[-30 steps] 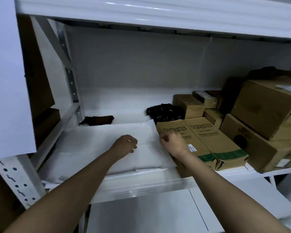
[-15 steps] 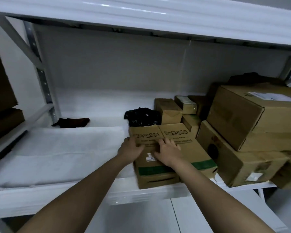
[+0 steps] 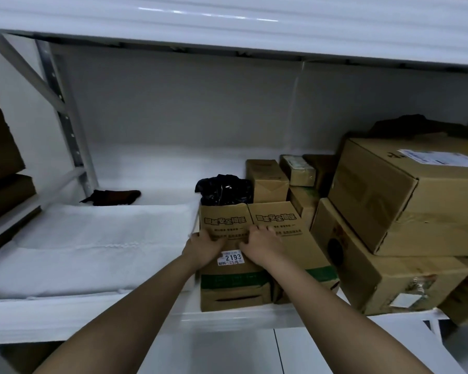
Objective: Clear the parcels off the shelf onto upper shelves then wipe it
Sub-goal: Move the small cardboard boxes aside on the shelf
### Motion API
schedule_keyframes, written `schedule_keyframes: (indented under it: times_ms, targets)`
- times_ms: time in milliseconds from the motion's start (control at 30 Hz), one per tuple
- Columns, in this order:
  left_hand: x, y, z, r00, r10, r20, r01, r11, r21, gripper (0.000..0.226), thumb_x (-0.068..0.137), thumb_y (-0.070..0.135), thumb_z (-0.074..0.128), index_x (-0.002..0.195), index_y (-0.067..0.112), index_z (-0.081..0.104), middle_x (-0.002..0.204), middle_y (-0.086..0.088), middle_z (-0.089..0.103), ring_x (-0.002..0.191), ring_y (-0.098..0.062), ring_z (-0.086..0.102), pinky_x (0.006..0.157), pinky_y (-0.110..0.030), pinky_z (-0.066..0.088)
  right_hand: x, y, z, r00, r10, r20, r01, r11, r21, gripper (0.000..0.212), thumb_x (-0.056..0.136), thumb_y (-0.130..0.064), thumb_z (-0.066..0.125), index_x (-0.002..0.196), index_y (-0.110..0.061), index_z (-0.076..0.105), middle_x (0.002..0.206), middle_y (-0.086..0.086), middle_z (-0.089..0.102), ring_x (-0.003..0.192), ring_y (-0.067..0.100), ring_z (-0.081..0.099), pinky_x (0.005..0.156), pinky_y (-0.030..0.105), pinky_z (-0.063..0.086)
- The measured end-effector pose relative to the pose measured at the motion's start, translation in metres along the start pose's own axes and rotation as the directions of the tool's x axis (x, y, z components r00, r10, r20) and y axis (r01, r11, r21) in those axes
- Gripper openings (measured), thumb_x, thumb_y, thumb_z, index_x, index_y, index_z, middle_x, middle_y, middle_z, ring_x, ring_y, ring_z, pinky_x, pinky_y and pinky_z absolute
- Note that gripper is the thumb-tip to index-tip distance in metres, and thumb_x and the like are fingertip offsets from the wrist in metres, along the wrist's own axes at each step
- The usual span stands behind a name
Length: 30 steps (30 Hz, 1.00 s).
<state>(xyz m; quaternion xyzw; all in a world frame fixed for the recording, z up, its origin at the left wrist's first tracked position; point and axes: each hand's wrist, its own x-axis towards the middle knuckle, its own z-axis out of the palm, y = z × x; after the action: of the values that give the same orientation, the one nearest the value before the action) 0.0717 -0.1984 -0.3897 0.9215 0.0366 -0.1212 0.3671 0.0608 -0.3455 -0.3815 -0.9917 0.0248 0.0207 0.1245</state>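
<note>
Gripping: both hands hold the left box (image 3: 229,230) of a side-by-side pair, at about 5 o'clock on the shelf (image 3: 152,168), its front end at the shelf's front edge.
Box edges: its right side touches the twin box (image 3: 284,225); a black bag (image 3: 223,188) sits just behind it at 12 o'clock; white foam sheet (image 3: 92,247) lies against its left side.
Open room: bare shelf from 9 to 12 o'clock, with only a dark rag (image 3: 114,197) near the left post (image 3: 65,112).
Left hand (image 3: 204,248): fingers curled over the box's left top edge.
Right hand (image 3: 262,245): fingers curled into the seam between the two boxes.
Crowding: stacked big boxes (image 3: 405,201) and small boxes (image 3: 268,179) fill 2 to 4 o'clock.
Hard to see: fingertips are hidden; a white sticker reads 2193; a dark thing behind the big boxes is unclear.
</note>
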Motion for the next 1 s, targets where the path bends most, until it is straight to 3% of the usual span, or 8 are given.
schedule_keyframes:
  times_ms: [167, 300, 400, 467, 633, 733, 867, 1000]
  targets:
    - [0.040, -0.014, 0.011, 0.998, -0.061, 0.006, 0.061, 0.968, -0.243, 0.089, 0.058, 0.068, 0.042, 0.136, 0.025, 0.045, 0.131, -0.013, 0.055, 0.118, -0.034, 0.054, 0.102, -0.046, 0.043, 0.003, -0.010, -0.009, 0.996, 0.079, 0.029, -0.082, 0.987, 0.140, 0.046, 0.096, -0.040, 0.042, 0.132, -0.012, 0.050, 0.141, 0.008, 0.044, 0.132, 0.028, 0.033, 0.105, 0.039, 0.035]
    - [0.050, -0.015, 0.010, 0.998, -0.044, 0.038, 0.056, 0.907, -0.418, 0.073, 0.066, 0.066, 0.051, 0.129, 0.030, 0.050, 0.122, -0.009, 0.063, 0.108, -0.030, 0.061, 0.098, -0.047, 0.046, 0.001, -0.013, -0.013, 0.991, 0.119, 0.059, -0.129, 0.972, 0.197, 0.046, 0.097, -0.039, 0.041, 0.132, -0.011, 0.050, 0.142, 0.009, 0.044, 0.135, 0.028, 0.030, 0.106, 0.040, 0.034]
    - [-0.001, 0.017, -0.013, 0.998, -0.038, 0.040, 0.053, 0.858, -0.510, 0.028, 0.096, 0.032, 0.049, 0.114, 0.011, 0.049, 0.097, -0.007, 0.062, 0.080, -0.018, 0.061, 0.066, -0.028, 0.051, 0.004, -0.012, -0.016, 0.978, 0.180, 0.109, -0.209, 0.895, 0.394, 0.045, 0.095, -0.037, 0.043, 0.129, -0.010, 0.053, 0.135, 0.010, 0.050, 0.132, 0.031, 0.034, 0.105, 0.041, 0.038]
    - [0.000, 0.017, -0.016, 0.996, -0.043, 0.074, 0.076, 0.839, -0.538, 0.029, 0.099, 0.029, 0.044, 0.119, 0.008, 0.051, 0.092, -0.007, 0.061, 0.072, -0.014, 0.058, 0.054, -0.022, 0.044, 0.011, -0.013, -0.017, 0.968, 0.205, 0.143, -0.250, 0.810, 0.530, 0.044, 0.090, -0.036, 0.044, 0.122, -0.010, 0.058, 0.127, 0.012, 0.056, 0.126, 0.033, 0.044, 0.101, 0.043, 0.043]
    - [0.003, 0.014, -0.017, 0.991, -0.084, 0.102, 0.130, 0.780, -0.613, 0.027, 0.101, 0.030, 0.038, 0.107, 0.012, 0.057, 0.085, -0.001, 0.060, 0.070, -0.012, 0.054, 0.057, -0.024, 0.039, 0.008, -0.010, -0.032, 0.951, 0.190, 0.243, -0.309, 0.581, 0.753, 0.020, 0.098, -0.018, 0.040, 0.103, -0.009, 0.058, 0.102, 0.010, 0.059, 0.089, 0.020, 0.053, 0.084, 0.032, 0.046]
    - [0.003, 0.015, -0.018, 0.985, -0.104, 0.134, 0.168, 0.725, -0.668, 0.029, 0.101, 0.032, 0.038, 0.095, 0.014, 0.060, 0.082, -0.004, 0.063, 0.072, -0.016, 0.058, 0.055, -0.027, 0.040, 0.011, -0.004, -0.038, 0.938, 0.211, 0.274, -0.344, 0.479, 0.808, 0.016, 0.099, -0.015, 0.039, 0.090, -0.011, 0.051, 0.094, 0.003, 0.050, 0.094, 0.017, 0.045, 0.085, 0.029, 0.036]
    - [0.004, 0.015, -0.018, 0.972, -0.096, 0.215, 0.218, 0.711, -0.668, 0.032, 0.098, 0.037, 0.042, 0.101, 0.014, 0.065, 0.090, -0.009, 0.070, 0.081, -0.023, 0.065, 0.064, -0.030, 0.048, 0.013, -0.001, -0.037, 0.919, 0.241, 0.312, -0.389, 0.427, 0.816, 0.018, 0.096, -0.016, 0.042, 0.080, -0.016, 0.050, 0.099, 0.004, 0.051, 0.100, 0.019, 0.045, 0.086, 0.032, 0.037]
    - [0.003, 0.013, -0.017, 0.963, -0.091, 0.255, 0.241, 0.716, -0.655, 0.031, 0.098, 0.037, 0.044, 0.104, 0.014, 0.063, 0.096, -0.011, 0.071, 0.086, -0.025, 0.067, 0.067, -0.032, 0.051, 0.013, -0.003, -0.038, 0.922, 0.233, 0.309, -0.386, 0.494, 0.779, 0.016, 0.098, -0.014, 0.040, 0.090, -0.014, 0.054, 0.094, 0.004, 0.050, 0.097, 0.019, 0.045, 0.089, 0.032, 0.038]
